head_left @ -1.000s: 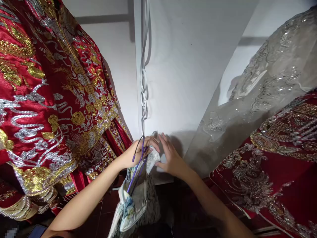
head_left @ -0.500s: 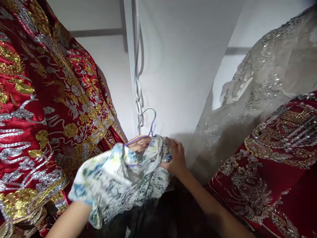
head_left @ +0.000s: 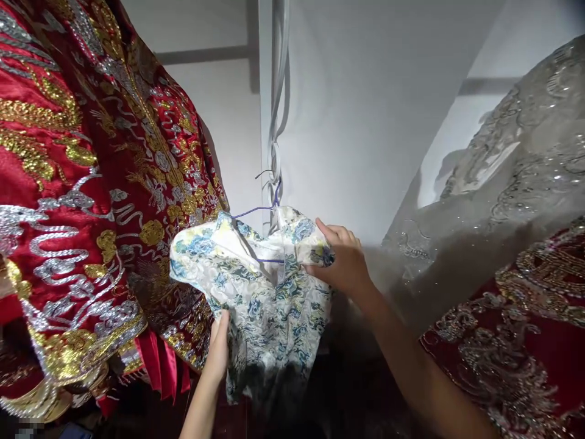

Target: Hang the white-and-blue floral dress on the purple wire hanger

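A white floral dress (head_left: 256, 305) with blue and yellow print and short sleeves faces me, spread on a thin purple wire hanger (head_left: 249, 213). The hanger's hook lies at the white looped hanging strip (head_left: 275, 146); whether it is caught in a loop I cannot tell. My right hand (head_left: 342, 259) pinches the sleeve on the right, thumb below and fingers above. Lower down, my left hand (head_left: 219, 347) grips the dress's left side, thumb in front and the other fingers hidden behind. The hem fades into shadow.
A red gown (head_left: 100, 183) with gold and silver embroidery hangs close on the left. To the right are a sheer beaded white gown (head_left: 525, 140) and a dark red beaded gown (head_left: 516, 329). Behind is a pale wall (head_left: 347, 110).
The dress has gone from bunched to spread upright, its front showing. My left hand has come out from inside it to its outer side. The hanger hook has turned left against the strip.
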The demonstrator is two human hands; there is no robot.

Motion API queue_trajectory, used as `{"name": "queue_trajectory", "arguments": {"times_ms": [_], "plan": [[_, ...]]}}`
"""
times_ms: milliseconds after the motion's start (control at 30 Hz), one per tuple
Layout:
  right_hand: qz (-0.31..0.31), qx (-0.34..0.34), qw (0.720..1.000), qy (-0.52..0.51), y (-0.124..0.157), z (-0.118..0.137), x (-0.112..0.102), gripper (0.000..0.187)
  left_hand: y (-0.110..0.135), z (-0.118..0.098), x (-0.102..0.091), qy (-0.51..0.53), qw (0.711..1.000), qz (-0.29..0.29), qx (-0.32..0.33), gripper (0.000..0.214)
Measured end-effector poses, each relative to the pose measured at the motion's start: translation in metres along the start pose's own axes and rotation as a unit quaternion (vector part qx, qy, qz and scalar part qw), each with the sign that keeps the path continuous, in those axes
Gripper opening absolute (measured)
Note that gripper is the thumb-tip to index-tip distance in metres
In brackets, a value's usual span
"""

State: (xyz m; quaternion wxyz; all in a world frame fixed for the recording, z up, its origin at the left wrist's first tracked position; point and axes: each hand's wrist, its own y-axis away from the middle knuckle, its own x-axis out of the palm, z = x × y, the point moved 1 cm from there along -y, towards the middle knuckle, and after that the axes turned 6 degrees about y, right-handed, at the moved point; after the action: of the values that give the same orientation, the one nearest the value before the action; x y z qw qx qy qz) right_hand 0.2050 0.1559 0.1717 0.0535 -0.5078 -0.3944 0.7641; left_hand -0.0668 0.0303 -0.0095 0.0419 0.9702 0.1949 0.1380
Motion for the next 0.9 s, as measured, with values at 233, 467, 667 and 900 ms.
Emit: {"name": "queue_trajectory", "arguments": {"times_ms": [233, 467, 667, 900], "plan": [[-0.036, 0.020, 0.999, -0.017, 0.046, 0.003, 0.016, 0.087, 0.021, 0.007, -0.010, 0.046, 0.996, -0.068, 0.016, 0.055], [-0.119, 0.289, 0.890, -0.332, 0.113, 0.043, 0.046, 0.034, 0.035, 0.008, 0.002, 0.139, 0.986, -0.022, -0.084, 0.057], [0.296, 0.249, 0.785, -0.484, 0.147, 0.091, 0.115, 0.038, 0.052, 0.000, 0.016, 0.232, 0.960, 0.028, -0.155, 0.061], [0.253, 0.246, 0.778, -0.520, 0.140, 0.087, 0.107, 0.030, 0.058, 0.004, 0.007, 0.176, 0.981, -0.016, -0.086, 0.057]]}}
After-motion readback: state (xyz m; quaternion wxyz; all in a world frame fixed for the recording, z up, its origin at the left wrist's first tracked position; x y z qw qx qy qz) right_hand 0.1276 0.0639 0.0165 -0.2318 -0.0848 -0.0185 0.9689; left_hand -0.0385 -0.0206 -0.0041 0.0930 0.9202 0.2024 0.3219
